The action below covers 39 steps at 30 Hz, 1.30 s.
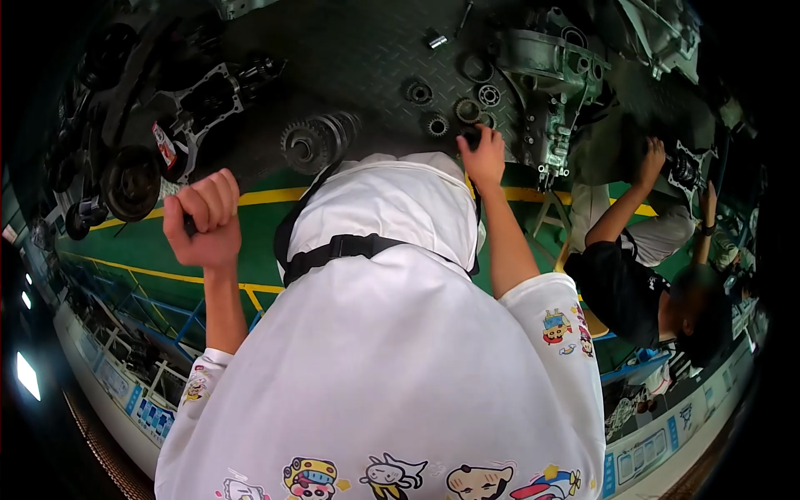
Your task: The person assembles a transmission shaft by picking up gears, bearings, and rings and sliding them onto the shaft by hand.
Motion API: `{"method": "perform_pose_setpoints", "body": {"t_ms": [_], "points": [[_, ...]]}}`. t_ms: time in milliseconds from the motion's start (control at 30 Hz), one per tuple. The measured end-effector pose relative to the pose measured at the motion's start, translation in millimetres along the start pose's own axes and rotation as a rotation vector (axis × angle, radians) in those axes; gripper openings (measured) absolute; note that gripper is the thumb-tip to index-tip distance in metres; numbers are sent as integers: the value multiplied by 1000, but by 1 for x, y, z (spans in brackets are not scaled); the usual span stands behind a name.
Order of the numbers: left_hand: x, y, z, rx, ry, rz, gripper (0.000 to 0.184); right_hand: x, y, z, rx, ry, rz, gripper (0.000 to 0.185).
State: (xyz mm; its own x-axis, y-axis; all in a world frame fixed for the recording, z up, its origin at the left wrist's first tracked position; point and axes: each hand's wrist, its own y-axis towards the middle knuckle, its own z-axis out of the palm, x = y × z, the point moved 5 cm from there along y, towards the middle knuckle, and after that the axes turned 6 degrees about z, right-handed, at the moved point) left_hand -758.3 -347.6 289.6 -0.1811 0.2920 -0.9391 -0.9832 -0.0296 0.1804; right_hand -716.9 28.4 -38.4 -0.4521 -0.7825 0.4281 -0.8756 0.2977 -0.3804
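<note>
My left hand (pixel 204 218) is raised at the left, off the worktop, with its fingers curled into a fist; a small dark patch shows inside, but I cannot make out what, if anything, it holds. My right hand (pixel 485 158) is at the worktop's near edge, thumb and fingers apart around a dark spot. Just beyond it lie a brass-toned ring (pixel 468 109), a bearing (pixel 488 96) and small gears (pixel 436 125). A large gear shaft (pixel 308 143) lies between my hands, nearer the left.
A metal housing (pixel 554 67) stands to the right of the small gears. Another open casing (pixel 208 108) and dark round parts (pixel 131 183) are at the left. A socket tool (pixel 437 38) lies farther back. At the right, a co-worker (pixel 621 275) in dark clothing handles a part (pixel 688 169).
</note>
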Motion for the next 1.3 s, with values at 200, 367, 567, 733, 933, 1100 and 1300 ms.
{"method": "perform_pose_setpoints", "body": {"t_ms": [200,367,567,733,933,1100,1300], "points": [[-6,-22,4,-55,53,-6,46,-48,29,4,-108,294,206,38],[-6,-24,19,22,120,-11,47,-57,52,16,-80,159,190,43],[-6,-28,34,73,158,-3,50,-63,65,15,78,63,352,40],[-8,-40,47,83,212,-1,51,-68,63,-1,58,13,420,35],[-7,-47,65,154,259,21,51,-58,48,-23,-69,154,357,31],[-3,-49,74,227,262,47,50,-32,54,-8,-57,187,265,30],[-3,-49,74,212,263,45,52,-38,73,20,40,205,374,33]]}}
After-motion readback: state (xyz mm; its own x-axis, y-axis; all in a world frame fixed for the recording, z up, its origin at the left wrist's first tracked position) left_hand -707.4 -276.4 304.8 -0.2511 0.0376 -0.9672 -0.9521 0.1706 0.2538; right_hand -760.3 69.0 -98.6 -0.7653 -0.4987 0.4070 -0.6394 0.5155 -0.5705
